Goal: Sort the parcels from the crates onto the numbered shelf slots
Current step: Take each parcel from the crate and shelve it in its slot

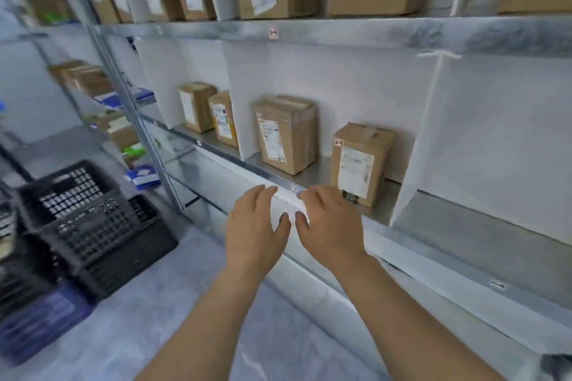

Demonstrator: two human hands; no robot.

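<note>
Parcel depot: labelled cartons (pixel 286 133) on metal shelving (pixel 340 31)

metal shelf (pixel 309 178) | four upright cardboard parcels (pixel 286 133) | white dividers (pixel 411 139) between

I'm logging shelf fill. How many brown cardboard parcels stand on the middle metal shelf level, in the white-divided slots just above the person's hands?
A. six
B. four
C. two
B: four brown cardboard parcels stand there, two left of a white divider and two right.
</note>
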